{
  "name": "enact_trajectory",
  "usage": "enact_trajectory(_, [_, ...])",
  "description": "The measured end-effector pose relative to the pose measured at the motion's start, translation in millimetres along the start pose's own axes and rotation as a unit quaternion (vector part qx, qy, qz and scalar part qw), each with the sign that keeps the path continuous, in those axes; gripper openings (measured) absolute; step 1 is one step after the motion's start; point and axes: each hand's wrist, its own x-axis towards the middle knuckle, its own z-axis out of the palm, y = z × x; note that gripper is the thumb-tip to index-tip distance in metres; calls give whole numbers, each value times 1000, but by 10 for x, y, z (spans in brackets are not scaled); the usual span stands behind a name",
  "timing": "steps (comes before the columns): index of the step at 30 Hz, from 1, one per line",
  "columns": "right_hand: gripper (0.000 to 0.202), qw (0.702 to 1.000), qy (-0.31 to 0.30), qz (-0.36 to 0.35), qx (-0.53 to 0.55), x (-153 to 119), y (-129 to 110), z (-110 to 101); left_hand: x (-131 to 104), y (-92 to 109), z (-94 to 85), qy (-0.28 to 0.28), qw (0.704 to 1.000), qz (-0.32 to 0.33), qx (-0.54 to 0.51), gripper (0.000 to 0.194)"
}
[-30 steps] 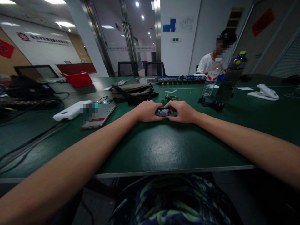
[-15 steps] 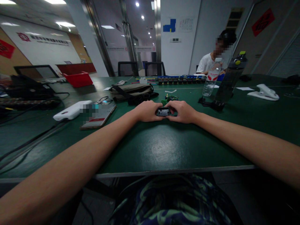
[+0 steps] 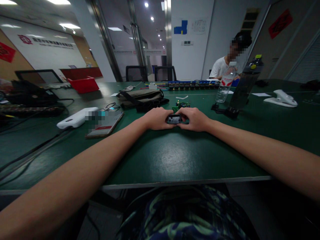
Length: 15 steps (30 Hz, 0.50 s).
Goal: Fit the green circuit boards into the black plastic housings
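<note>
A small black rectangular box [image 3: 174,119] with a greyish face is held between both hands, low over the green table. My left hand [image 3: 158,119] grips its left end, thumb below and fingers above. At its right end my right hand [image 3: 196,119] pinches it between thumb and fingers. Just behind the hands lie green circuit boards [image 3: 182,105], partly hidden by the fingers. What the box is exactly, I cannot make out.
Left of my arms lie a phone [image 3: 106,125] and a white device [image 3: 76,118] with cables. Behind is a grey-green bag [image 3: 140,97]. To the right stand a water bottle [image 3: 225,85], a dark bottle [image 3: 245,86] and a white clamp-like object [image 3: 282,99]. A person [image 3: 222,66] sits opposite.
</note>
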Motion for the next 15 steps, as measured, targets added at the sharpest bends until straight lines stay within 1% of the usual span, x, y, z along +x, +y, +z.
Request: enact_trajectory(15, [22,1000,-3,3,-3,1,-8,-7,-6,-10,0,-1,1000,2,-5,54])
